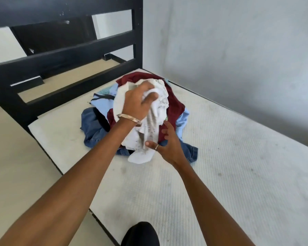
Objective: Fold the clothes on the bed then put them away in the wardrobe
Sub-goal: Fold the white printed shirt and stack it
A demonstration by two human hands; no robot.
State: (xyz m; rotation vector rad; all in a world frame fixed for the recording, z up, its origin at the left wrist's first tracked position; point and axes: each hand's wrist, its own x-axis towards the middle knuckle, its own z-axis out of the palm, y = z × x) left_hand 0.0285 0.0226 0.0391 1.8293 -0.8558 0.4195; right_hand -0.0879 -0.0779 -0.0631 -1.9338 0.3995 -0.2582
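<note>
Sorting step: left hand (140, 102) grips white garment (149, 125) above pile (174, 105) at 12 o'clock on bed (220, 157); right hand (165, 144) spread, touching hem. Next: shake it flat.

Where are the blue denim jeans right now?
In the head view, the blue denim jeans lie at the bottom of the clothes pile on the white mattress, under the maroon garment.

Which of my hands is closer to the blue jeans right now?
Right. Your right hand hovers just over the blue jeans at the pile's near edge, while your left hand is raised higher, gripping the white garment.
</note>
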